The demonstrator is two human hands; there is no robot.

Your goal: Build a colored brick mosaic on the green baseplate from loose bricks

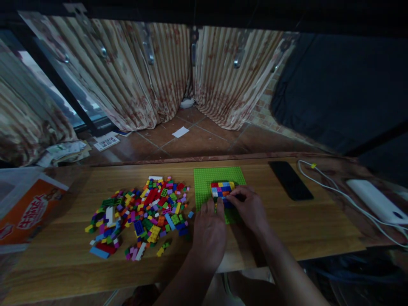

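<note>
Over the near edge of a wooden bench point(63, 263), two bare hands are extended. The left hand point(208, 227) is laid palm down across the near-left part of a green baseplate point(202, 180), its fingertips placed by the near edge of a small block of many-coloured bricks point(221, 191); whether anything is clamped in its grip cannot be told. At the block's right side the right hand point(249, 207) is placed, thumb and index finger held close together; whether a brick is pinched in that grip cannot be made out. The block is seated near the middle of the baseplate. To the left, a loose heap of bricks point(149, 208) is spread; to the right, a black phone point(290, 180) is laid flat. Beyond the bench, white paper point(180, 132) is seen on the tiled floor point(204, 142), backed by striped curtains point(165, 76)
</note>
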